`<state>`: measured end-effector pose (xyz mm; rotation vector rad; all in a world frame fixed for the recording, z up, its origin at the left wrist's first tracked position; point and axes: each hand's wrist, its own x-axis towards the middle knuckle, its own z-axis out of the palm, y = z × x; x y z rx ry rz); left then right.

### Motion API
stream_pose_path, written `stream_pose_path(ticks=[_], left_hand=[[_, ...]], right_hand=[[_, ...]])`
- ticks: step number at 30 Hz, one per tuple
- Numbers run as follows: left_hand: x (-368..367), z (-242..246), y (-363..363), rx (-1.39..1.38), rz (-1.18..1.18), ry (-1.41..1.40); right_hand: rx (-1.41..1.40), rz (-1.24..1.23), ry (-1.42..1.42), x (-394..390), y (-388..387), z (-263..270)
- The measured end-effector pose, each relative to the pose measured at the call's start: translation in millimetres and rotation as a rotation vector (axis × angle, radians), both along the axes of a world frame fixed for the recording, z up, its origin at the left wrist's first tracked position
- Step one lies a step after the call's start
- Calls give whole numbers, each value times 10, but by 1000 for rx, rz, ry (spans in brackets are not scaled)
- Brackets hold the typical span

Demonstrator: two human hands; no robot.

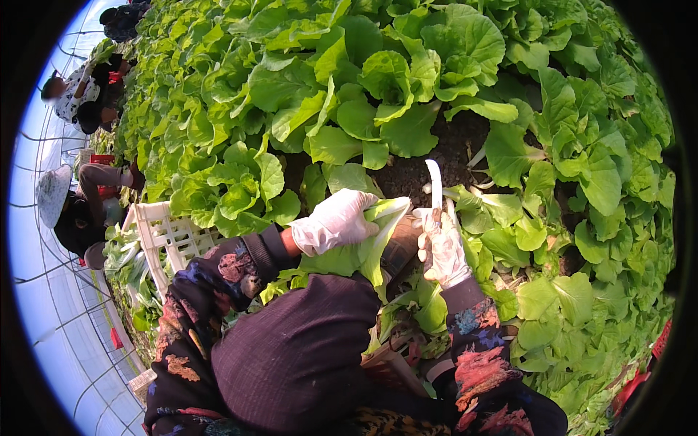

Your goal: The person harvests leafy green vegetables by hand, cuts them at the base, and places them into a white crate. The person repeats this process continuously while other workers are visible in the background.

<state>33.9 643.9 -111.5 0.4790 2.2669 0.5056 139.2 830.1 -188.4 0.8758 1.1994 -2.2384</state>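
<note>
My left hand (337, 222), in a whitish glove, is closed around a leafy green plant (384, 223), whose pale stem end points right. Just right of that end, my right hand (443, 248), in a soiled white glove, grips a knife (435, 182). Its curved pale blade points up, away from me, and the handle is mostly hidden in my fingers. Dark soil (401, 177) shows beyond both hands. Cut or loose leafy greens (499, 210) lie just right of the knife.
A white plastic crate (158, 218) stands at my left, with greens (128, 261) beside it. Dense leafy plants (371, 76) grow ahead. A person in a pale hat (54, 196) crouches at the far left, and other people are farther up. The greenhouse wall (49, 321) curves along the left.
</note>
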Motion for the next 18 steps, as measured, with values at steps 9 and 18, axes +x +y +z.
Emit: stream_pose_path(ticks=[9,18], left_hand=[[-370,-334,-1293,-678,-369,404],[-482,-333,-1790,-1108,-443,122]], right_hand=[[430,422,329,257,-522,-263],[815,659,563,279,-753,-275]])
